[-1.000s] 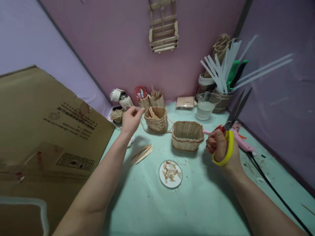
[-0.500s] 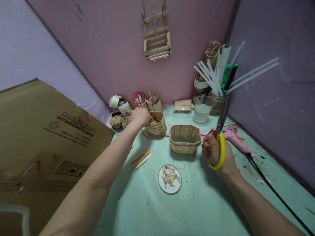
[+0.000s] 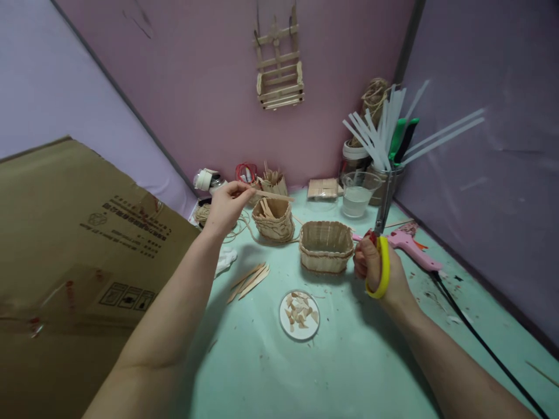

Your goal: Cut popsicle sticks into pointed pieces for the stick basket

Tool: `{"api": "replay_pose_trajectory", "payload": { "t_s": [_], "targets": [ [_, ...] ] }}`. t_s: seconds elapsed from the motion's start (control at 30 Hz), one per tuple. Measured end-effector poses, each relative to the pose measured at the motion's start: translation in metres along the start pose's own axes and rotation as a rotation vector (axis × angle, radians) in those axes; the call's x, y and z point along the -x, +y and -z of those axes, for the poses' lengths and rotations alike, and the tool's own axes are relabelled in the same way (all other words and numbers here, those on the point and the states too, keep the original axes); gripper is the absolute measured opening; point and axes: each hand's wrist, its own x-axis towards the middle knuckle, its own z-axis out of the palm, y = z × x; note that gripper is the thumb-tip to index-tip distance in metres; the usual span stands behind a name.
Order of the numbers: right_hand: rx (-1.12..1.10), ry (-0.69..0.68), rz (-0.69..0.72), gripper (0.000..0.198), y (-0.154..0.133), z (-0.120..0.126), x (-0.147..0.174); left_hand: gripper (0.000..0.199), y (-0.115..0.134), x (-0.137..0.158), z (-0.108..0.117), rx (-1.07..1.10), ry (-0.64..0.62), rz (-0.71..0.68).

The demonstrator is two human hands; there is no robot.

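Observation:
My left hand (image 3: 230,205) pinches one end of a flat wooden craft stick (image 3: 276,195), which points right above a small twine-wrapped basket (image 3: 275,228). More sticks (image 3: 266,208) stand inside that basket. My right hand (image 3: 376,263) is closed round scissors with a yellow handle (image 3: 384,269), blades pointing up. Beside it sits an oval basket (image 3: 326,256) made of wooden pieces. In front, a round white dish (image 3: 299,333) holds several small cut wood pieces. Several pointed sticks (image 3: 250,281) lie on the table to its left.
A large cardboard box (image 3: 100,279) fills the left side. At the right lies a pink glue gun (image 3: 414,250) with a black cord. Behind stand a clear cup (image 3: 358,198), a jar of glue sticks (image 3: 386,139) and packed sticks (image 3: 323,189). A wooden rack (image 3: 279,81) hangs on the wall.
My left hand has come up out of the small basket and moved left, now with a craft stick in its fingers. The right hand still holds the scissors, nearly unmoved.

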Motion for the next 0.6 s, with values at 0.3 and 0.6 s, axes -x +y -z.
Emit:
{"api": "replay_pose_trajectory", "payload": {
  "t_s": [0.3, 0.6],
  "targets": [
    [0.000, 0.071, 0.030, 0.042, -0.010, 0.000, 0.003, 0.019, -0.007, 0.068, 0.018, 0.469, -0.072, 0.426],
    [0.404, -0.229, -0.118, 0.029, -0.035, -0.017, 0.084, 0.016, -0.006, 0.152, 0.004, 0.441, -0.457, 0.443]
  ]
}}
